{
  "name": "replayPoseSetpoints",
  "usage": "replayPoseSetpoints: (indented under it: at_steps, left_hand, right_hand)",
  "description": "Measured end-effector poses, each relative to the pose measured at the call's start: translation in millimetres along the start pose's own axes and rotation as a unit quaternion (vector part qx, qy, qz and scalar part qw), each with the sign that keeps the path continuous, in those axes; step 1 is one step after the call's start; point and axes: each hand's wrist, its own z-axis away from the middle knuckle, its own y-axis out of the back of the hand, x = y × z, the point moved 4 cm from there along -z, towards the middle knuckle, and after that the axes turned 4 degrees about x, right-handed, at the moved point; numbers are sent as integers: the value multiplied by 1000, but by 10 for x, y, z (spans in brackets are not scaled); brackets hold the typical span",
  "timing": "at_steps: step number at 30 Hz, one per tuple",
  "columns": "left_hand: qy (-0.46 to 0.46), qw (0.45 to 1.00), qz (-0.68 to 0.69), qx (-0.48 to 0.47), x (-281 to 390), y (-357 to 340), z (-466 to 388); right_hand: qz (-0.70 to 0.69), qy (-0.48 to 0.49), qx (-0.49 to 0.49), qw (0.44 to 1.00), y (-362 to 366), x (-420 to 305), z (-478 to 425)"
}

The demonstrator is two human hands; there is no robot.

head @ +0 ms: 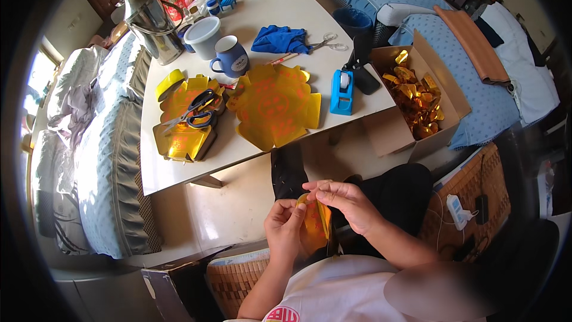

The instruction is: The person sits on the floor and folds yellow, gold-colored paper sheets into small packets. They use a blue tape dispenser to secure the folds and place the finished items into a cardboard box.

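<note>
Over my lap, my left hand pinches the upper edge of a folded gold foil card piece with red printing. My right hand is at the same upper edge, thumb and fingers close together; whether it grips the card or something thin is unclear. On the table ahead lies a flattened gold card sheet with scalloped edges and red print. To its left is a stack of similar gold cards, with dark-handled scissors resting on top. A blue tape dispenser stands near the table's right edge.
The white table also bears a blue mug, a lidded tub, a steel kettle, yellow tape, a blue cloth and clear-handled scissors. At right, a cardboard box holds gold foil pieces.
</note>
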Motion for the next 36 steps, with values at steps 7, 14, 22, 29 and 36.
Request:
replayPoseSetpoints:
  at_steps: [7, 14, 22, 29, 36]
  left_hand:
    - [3, 1000, 14, -21, -21, -28, 54]
    - [39, 999, 18, -23, 14, -97, 125]
    - [-1, 999, -13, -38, 74, -105, 156]
    - [-16, 994, -94, -55, 188, -152, 237]
    - [-61, 982, -166, -66, 48, -101, 277]
  right_hand:
    - [94, 69, 22, 993, 17, -43, 70]
    - [307, 221, 83, 922, 51, -72, 188]
    - [324, 271, 177, 889, -40, -301, 228]
    - [526, 439, 67, 725, -122, -490, 231]
    - [527, 298, -28, 796, -117, -447, 193]
